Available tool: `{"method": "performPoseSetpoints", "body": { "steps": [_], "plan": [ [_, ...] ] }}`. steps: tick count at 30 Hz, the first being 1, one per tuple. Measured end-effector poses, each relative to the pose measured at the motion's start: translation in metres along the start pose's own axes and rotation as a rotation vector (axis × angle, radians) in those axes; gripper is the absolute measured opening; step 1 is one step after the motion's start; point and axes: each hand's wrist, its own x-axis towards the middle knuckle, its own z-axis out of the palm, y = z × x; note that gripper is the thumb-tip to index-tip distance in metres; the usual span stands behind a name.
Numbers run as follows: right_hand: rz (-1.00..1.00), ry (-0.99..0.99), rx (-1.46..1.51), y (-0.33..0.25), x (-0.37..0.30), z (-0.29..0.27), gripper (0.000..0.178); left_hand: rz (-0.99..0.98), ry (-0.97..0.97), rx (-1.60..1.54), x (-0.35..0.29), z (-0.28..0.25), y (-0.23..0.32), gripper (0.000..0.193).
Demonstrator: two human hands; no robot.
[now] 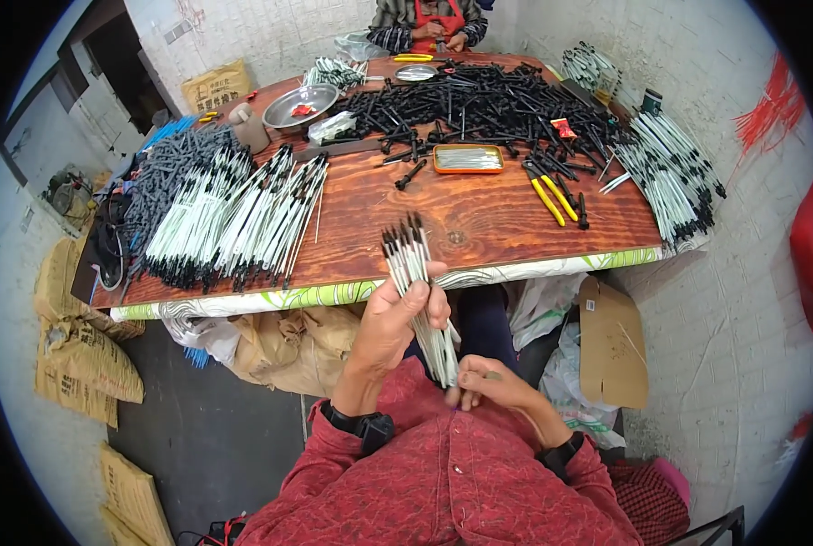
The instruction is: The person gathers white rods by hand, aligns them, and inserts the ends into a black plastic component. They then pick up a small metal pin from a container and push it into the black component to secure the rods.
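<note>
- The person's left hand [393,318] wraps around a bundle of white, dark-tipped rods [438,353], near the wooden table [356,218].
- The right hand [493,384] curls beside the bundle's lower end; its hold is unclear.
- Yellow-handled pliers [547,201] lie beyond.

Left grip [404,311] curled, raised; right grip [490,382] lower, bent (2 forearms [359,386] angled inward).

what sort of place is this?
Probably a small hand-assembly workshop: a heap of loose black parts, piles of black-tipped white rods, and yellow-handled pliers share one wooden table.
</note>
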Motion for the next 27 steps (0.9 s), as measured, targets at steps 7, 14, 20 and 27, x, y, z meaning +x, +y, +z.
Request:
{"method": "performPoseSetpoints", "body": {
  "steps": [7,14,20,27],
  "plan": [
    [-0.263,0.559,-0.485,-0.042,0.019,-0.011,0.017,-0.185,0.176,0.194,0.018,-0.024,-0.030,0.036],
    [-0.585,0.473,-0.419,-0.091,0.075,-0.024,0.023,-0.342,0.111,0.099,0.023,-0.040,-0.040,0.036],
    [-0.452,0.363,-0.309,-0.118,0.108,-0.016,0.028,-0.360,0.088,0.136,0.033,-0.062,-0.043,0.036],
    [-0.178,0.305,-0.300,-0.130,0.126,-0.019,0.027,-0.383,0.045,0.149,0.034,-0.074,-0.045,0.035]
  ]
}}
